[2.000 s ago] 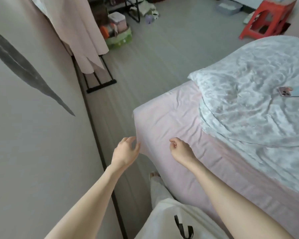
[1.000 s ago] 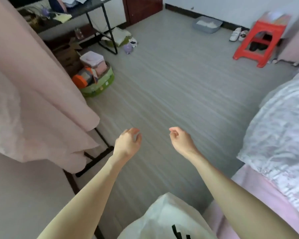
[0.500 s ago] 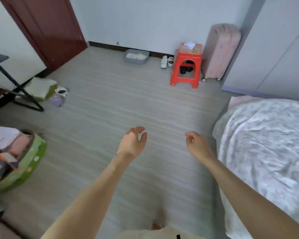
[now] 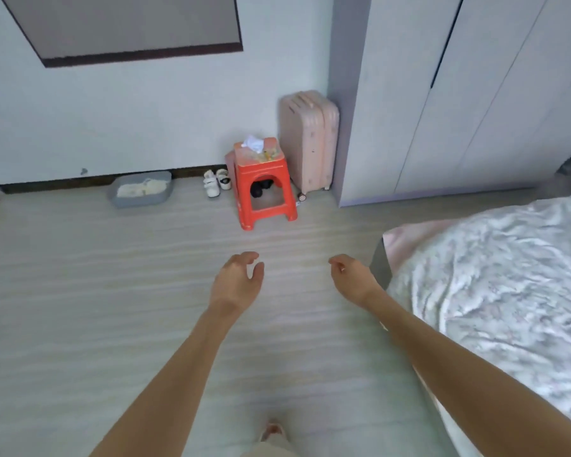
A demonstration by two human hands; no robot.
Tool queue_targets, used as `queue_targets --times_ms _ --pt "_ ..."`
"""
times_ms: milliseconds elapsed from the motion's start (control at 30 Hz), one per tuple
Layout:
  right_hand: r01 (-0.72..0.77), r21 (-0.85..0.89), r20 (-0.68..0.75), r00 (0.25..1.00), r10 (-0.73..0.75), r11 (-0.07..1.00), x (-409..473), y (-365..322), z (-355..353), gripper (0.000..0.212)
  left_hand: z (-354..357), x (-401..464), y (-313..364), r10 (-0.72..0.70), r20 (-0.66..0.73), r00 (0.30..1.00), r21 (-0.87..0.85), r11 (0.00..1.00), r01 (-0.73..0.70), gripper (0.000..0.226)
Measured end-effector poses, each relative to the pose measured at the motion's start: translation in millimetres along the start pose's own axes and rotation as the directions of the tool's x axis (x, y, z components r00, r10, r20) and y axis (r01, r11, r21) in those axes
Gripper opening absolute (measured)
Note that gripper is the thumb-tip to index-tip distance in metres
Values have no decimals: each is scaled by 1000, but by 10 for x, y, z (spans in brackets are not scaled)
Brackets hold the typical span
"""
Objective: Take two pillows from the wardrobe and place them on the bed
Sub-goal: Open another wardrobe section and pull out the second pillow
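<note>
A white wardrobe [image 4: 459, 94] with its doors closed stands at the upper right, past the bed's far corner. The bed [image 4: 495, 285] fills the right side, covered by a pale floral quilt over a pink sheet. No pillows are in view. My left hand [image 4: 238, 282] hovers over the floor at centre, empty, fingers loosely curled and apart. My right hand [image 4: 353, 278] is level with it, just left of the bed's corner, also empty with fingers loosely curled.
A red plastic stool [image 4: 262, 183] with tissues on top stands by the far wall. Beside it are a pink suitcase [image 4: 309, 140], small white shoes [image 4: 215, 183] and a grey tray [image 4: 140, 192]. Open grey floor lies between me and the wardrobe.
The view has swung right from the curtain and bed edge to the far wall and wardrobe. Both hands stay raised and empty in front of me.
</note>
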State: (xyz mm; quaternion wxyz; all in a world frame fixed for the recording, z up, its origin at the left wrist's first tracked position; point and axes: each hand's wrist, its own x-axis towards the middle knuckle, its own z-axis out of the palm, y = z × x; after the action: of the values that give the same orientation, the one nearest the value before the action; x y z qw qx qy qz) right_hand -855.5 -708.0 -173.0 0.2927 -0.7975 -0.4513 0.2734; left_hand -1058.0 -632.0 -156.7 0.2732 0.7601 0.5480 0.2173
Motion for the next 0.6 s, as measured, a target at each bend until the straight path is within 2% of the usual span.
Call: queue_targets --times_ms 167,300,400,600 --pt "-111 19 -140 984 112 994 990 -239 -335 28 177 1520 338 152 138 979 -38 988 -148 25" --pt "-253 55 -214 942 259 966 1686 -44 -626 30 651 2381 732 297 246 923 -93 955 -282 25" --pt "-305 69 -254 915 313 950 2409 150 -829 32 1054 3115 979 360 313 879 -90 932 -350 22" --pt "-380 140 -294 866 405 914 3940 417 -1361 32 1465 4747 1658 411 328 851 -63 908 -414 26"
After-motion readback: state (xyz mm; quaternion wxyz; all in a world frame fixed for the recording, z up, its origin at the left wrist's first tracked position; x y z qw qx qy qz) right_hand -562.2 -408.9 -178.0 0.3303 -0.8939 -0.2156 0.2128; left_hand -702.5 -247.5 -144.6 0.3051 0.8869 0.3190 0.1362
